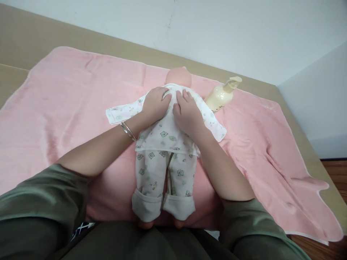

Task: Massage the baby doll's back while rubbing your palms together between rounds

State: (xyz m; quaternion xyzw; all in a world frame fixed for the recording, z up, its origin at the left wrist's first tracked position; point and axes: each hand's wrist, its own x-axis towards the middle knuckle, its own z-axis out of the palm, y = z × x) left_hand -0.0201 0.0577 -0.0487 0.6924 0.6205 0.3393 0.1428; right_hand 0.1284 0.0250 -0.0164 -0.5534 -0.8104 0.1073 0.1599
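A baby doll (178, 76) in a white printed top (168, 135) and matching trousers (180, 173) with turned-up cuffs lies stretched out, its head away from me. No face shows. My left hand (157, 105) rests on the upper left of the top, fingers laid flat and thumb toward the middle. On the upper right of the top lies my right hand (188, 110), its fingers also extended over the cloth. Neither hand grips anything. Both sleeves of the top spread outward, and the doll's feet (145, 224) stick out near my body.
Under the doll a pink blanket (81, 90) covers much of the wooden table (27, 30). A cream pump bottle (222, 94) lies tilted beside the doll's right-hand sleeve. White walls (230, 32) stand behind and at the right. The blanket is rumpled on the right.
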